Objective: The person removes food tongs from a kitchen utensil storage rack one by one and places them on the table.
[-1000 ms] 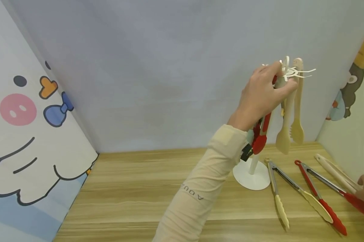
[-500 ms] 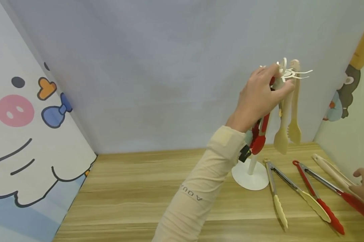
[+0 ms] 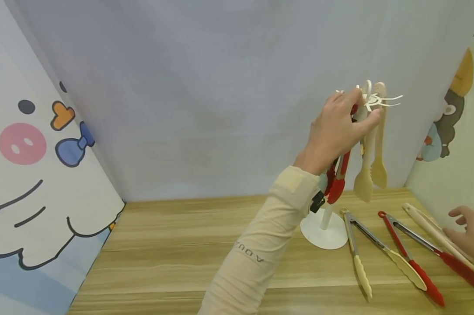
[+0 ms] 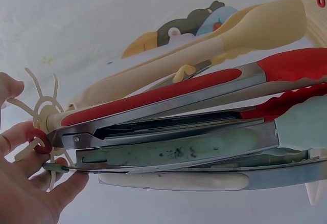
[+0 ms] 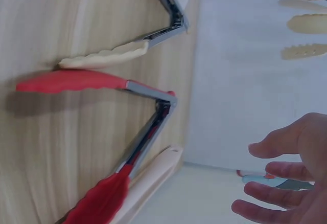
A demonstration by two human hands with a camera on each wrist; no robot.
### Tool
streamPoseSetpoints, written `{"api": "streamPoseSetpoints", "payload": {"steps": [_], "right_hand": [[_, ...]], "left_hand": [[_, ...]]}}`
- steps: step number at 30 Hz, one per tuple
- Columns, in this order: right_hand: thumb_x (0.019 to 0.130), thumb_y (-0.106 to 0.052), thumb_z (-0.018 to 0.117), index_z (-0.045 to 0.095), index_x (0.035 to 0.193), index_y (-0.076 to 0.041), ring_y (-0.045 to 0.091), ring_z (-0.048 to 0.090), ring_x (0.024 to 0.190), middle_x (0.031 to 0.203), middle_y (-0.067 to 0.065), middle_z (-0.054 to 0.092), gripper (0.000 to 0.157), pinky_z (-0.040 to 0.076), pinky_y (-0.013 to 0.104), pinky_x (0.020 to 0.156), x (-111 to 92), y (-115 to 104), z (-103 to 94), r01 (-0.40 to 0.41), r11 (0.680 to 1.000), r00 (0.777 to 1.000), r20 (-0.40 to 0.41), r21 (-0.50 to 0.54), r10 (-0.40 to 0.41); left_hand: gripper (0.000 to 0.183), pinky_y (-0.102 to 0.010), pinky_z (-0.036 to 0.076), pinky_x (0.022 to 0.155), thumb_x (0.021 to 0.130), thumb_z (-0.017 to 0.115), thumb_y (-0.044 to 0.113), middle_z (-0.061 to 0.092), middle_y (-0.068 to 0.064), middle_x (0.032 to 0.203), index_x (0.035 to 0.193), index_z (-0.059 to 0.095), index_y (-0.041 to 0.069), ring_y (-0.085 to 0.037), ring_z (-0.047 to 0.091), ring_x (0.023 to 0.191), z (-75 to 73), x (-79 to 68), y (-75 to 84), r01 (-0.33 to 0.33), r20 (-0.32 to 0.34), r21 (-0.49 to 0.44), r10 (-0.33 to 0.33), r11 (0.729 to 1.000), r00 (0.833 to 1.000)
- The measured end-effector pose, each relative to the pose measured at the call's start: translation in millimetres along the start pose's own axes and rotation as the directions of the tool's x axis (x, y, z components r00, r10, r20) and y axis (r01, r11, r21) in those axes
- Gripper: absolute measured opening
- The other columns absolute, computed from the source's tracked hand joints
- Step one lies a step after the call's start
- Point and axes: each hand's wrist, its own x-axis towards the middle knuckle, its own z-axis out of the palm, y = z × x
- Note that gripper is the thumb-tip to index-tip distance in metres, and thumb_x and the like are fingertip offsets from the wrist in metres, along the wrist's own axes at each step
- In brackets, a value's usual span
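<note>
My left hand (image 3: 333, 127) grips the hooked top (image 3: 374, 100) of a white utensil stand, its fingers curled in among the hooks. Hanging there are red tongs (image 4: 163, 97), tongs with worn green handles (image 4: 173, 150), tongs with a white handle inlay (image 4: 204, 181) and cream tongs (image 3: 364, 179). In the head view the wrist and sleeve hide part of them. At the right, my right hand (image 3: 471, 229) is held above beige tongs (image 3: 421, 217) on the table, holding nothing; the right wrist view shows its fingers (image 5: 271, 196) spread and relaxed.
Spread on the wooden table (image 3: 174, 245) lie yellow-tipped tongs (image 3: 362, 271) and red-tipped tongs (image 3: 426, 280), left of the beige pair. The stand's round white base (image 3: 319, 238) sits behind them. A grey backdrop (image 3: 205, 109) and printed side panels (image 3: 20, 188) enclose the table.
My right hand has let go of the beige tongs and risen up and leftward, its fingers opening. The left hand keeps its hold on the stand's top while the head view shifts slightly.
</note>
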Motion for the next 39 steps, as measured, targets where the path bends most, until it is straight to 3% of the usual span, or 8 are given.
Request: {"api": "streamPoseSetpoints", "payload": {"steps": [5,10,13,29,33,39], "right_hand": [[0.069,0.0,0.063,0.045,0.095,0.015,0.047,0.048,0.063,0.077,0.038,0.049,0.035,0.039,0.048,0.049,4,-13,-7.0,-0.007,1.0,1.0,0.002,-0.001,0.008],[0.07,0.001,0.063,0.046,0.097,0.014,0.048,0.047,0.068,0.082,0.038,0.049,0.035,0.038,0.05,0.052,7,-25,-12.4,0.018,1.0,0.999,-0.046,0.001,-0.018],[0.07,0.002,0.063,0.046,0.099,0.014,0.048,0.046,0.071,0.085,0.038,0.048,0.036,0.038,0.051,0.054,10,-33,-15.9,0.037,0.999,0.997,-0.075,0.01,-0.036],[0.077,-0.012,0.063,0.047,0.107,0.009,0.046,0.047,0.082,0.095,0.031,0.05,0.04,0.036,0.053,0.062,22,-81,-39.8,0.076,0.997,0.988,-0.135,-0.005,-0.076],[0.079,-0.016,0.063,0.047,0.108,0.007,0.044,0.047,0.084,0.098,0.03,0.05,0.04,0.036,0.053,0.063,28,-95,-45.2,0.091,0.996,0.987,-0.132,-0.026,-0.093],[0.076,-0.01,0.062,0.048,0.104,0.008,0.042,0.048,0.082,0.095,0.029,0.052,0.036,0.035,0.052,0.064,39,-110,-52.8,0.189,0.981,0.962,-0.194,-0.034,-0.192]], "left_hand": [[0.019,-0.019,0.038,0.054,0.08,0.053,0.033,0.047,0.013,0.08,0.097,0.048,0.026,0.002,0.037,0.092,0.2,-0.3,-0.7,-0.018,-0.006,0.054,0.018,0.998,1.0],[0.032,-0.022,0.039,0.059,0.075,0.053,0.016,0.051,0.017,0.089,0.103,0.049,0.029,0.002,0.036,0.102,-0.6,0.8,-0.4,0.001,-0.001,0.093,-0.001,0.996,1.0],[0.036,-0.023,0.039,0.059,0.073,0.052,0.012,0.051,0.017,0.09,0.103,0.049,0.03,0.002,0.037,0.101,-1.2,1.4,0.6,0.007,0.005,0.095,-0.007,0.995,1.0],[0.037,-0.022,0.039,0.059,0.071,0.051,0.007,0.05,0.016,0.086,0.1,0.049,0.029,0.002,0.036,0.103,-0.7,1.2,2.7,-0.005,0.001,0.096,0.005,0.995,1.0],[0.036,-0.022,0.039,0.06,0.07,0.051,0.007,0.05,0.016,0.088,0.1,0.05,0.028,0.003,0.032,0.112,-1.0,1.2,3.1,-0.003,0.005,0.095,0.003,0.995,1.0],[0.039,-0.022,0.04,0.061,0.071,0.053,0.008,0.051,0.017,0.089,0.103,0.05,0.029,0.003,0.031,0.115,-1.9,1.2,5.2,0.017,0.019,0.09,-0.019,0.996,1.0]]}}
